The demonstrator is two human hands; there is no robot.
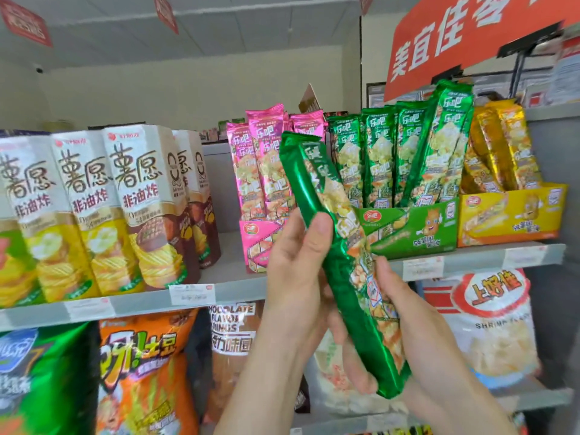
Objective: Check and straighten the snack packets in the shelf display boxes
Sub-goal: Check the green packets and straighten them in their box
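Left hand point(292, 274) and right hand point(417, 340) grip the long shiny green foil packet point(343, 259), best slid upright into the green card box point(417, 229).

The orange sign point(455, 42) at the upper right reads 美宜佳 in white. The cream chip boxes point(135, 196) at the left carry 薯愿 in large brown characters, with 非油炸 below. The pink packets point(266, 158) and the standing green packets point(376, 152) show the brand 乐吧, as does the green packet point(342, 262) tilted across the lower middle. Under the shelf, an orange bag point(141, 372) reads 呀!土豆, a brown bag point(233, 334) CHOCOLATE FLAVOR RINGS, and a white bag point(496, 324) at the lower right 上好佳 and SHRIMP. The price labels point(192, 294) are too small to read.
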